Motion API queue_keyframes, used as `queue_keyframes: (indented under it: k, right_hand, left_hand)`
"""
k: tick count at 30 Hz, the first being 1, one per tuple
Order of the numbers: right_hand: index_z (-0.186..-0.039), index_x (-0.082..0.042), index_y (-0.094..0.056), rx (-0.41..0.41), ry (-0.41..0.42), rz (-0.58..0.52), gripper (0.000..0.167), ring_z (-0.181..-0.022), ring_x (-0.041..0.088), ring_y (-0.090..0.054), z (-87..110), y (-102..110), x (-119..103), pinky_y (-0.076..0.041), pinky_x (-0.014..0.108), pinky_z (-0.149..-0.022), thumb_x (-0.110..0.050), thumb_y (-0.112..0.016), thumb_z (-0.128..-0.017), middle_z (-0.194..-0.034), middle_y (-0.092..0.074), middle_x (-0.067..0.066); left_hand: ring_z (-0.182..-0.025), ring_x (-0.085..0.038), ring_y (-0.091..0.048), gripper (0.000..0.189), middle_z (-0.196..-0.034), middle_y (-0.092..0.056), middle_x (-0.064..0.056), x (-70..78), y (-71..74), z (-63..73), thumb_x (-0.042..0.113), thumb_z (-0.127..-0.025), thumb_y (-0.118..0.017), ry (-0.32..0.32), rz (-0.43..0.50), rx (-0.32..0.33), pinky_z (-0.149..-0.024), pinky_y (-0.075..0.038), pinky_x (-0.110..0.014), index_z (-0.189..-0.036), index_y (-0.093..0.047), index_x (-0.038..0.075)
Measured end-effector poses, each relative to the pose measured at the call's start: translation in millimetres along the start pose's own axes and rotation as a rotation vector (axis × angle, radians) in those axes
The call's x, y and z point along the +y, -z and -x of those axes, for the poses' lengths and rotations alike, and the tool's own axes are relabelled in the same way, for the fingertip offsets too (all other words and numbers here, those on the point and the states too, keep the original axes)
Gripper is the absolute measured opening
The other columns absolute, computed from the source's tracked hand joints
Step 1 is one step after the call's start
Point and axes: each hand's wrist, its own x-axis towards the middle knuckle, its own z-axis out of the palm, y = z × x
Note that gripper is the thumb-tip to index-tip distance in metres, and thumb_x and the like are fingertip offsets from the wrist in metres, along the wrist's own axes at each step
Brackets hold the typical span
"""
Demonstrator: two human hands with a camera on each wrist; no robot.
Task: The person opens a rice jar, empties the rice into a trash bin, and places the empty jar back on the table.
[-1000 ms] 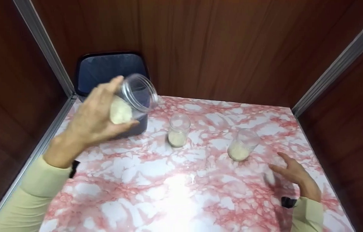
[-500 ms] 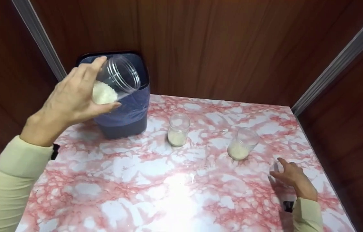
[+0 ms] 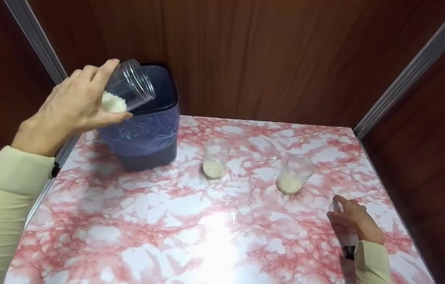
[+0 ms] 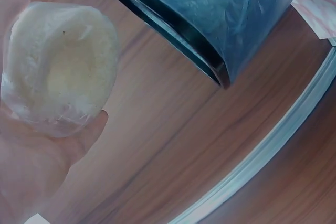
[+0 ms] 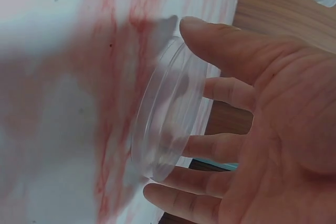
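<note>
My left hand [image 3: 70, 100] grips a clear plastic jar [image 3: 133, 86], tilted sideways with its open mouth overlapping the bin's opening. White grains [image 3: 113, 103] lie heaped toward its base. In the left wrist view the jar's base [image 4: 65, 69] faces the camera, grains behind it, fingers and thumb round its sides. A dark bin [image 3: 147, 161] with a bluish bag liner [image 3: 143, 130] stands below and beyond. At the right, my right hand [image 3: 354, 217] holds a clear round lid [image 5: 170, 114] close over the table, thumb at one edge and fingers at the other.
Two more clear jars stand on the red-and-white marbled table [image 3: 147, 236]: one jar [image 3: 215, 159] at the middle, another jar [image 3: 294, 175] farther right, both with pale grains at the bottom. Dark wood panels [image 3: 254, 59] and metal corner strips [image 3: 412, 67] enclose the table.
My left hand has carried the tilted jar left and away from me to the bin, and its grains have shifted. My right hand's fingers have closed in round the lid.
</note>
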Motion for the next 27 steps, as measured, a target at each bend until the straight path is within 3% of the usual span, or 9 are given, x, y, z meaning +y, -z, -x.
queue_keyframes:
  k: [5, 9, 18, 27]
  right_hand:
    - [-0.148, -0.001, -0.033, 0.046, 0.023, 0.049, 0.078, -0.115, 0.071, -0.035, 1.6, -1, 3, -0.042, 0.071, -0.084, -0.042, -0.064, -0.090, -0.138, -0.035, 0.045]
    - [-0.151, -0.002, -0.029, 0.029, -0.009, 0.015, 0.082, -0.122, 0.071, -0.025, 0.7, -2, 4, -0.036, 0.076, -0.090, -0.044, -0.064, -0.090, -0.142, -0.026, 0.044]
    - [-0.147, -0.001, -0.035, 0.065, 0.018, 0.032, 0.078, -0.118, 0.071, -0.032, -0.2, -7, 6, -0.038, 0.074, -0.089, -0.041, -0.067, -0.088, -0.136, -0.035, 0.045]
    - [-0.147, 0.004, -0.031, 0.086, 0.025, 0.061, 0.076, -0.114, 0.072, -0.033, -1.3, -5, 3, -0.038, 0.075, -0.090, -0.042, -0.059, -0.093, -0.136, -0.034, 0.047]
  left_hand:
    - [-0.107, -0.048, -0.049, 0.104, -0.128, -0.050, -0.033, -6.7, 2.0, -9.4, 0.051, -0.075, -0.079, 0.034, -0.009, -0.052, -0.079, -0.045, -0.067, -0.155, -0.020, 0.021]
    - [-0.104, -0.049, -0.048, 0.104, -0.127, -0.049, -0.035, -12.3, 2.7, -13.5, 0.052, -0.075, -0.078, 0.046, -0.030, -0.070, -0.077, -0.045, -0.066, -0.155, -0.020, 0.021]
    - [-0.098, -0.048, -0.048, 0.103, -0.122, -0.048, -0.035, -19.9, 5.5, -21.0, 0.056, -0.077, -0.076, 0.075, -0.068, -0.168, -0.069, -0.045, -0.061, -0.155, -0.018, 0.021]
    - [-0.096, -0.049, -0.048, 0.105, -0.118, -0.048, -0.035, -27.7, 9.8, -23.0, 0.062, -0.075, -0.073, 0.090, -0.072, -0.199, -0.066, -0.045, -0.060, -0.154, -0.019, 0.018]
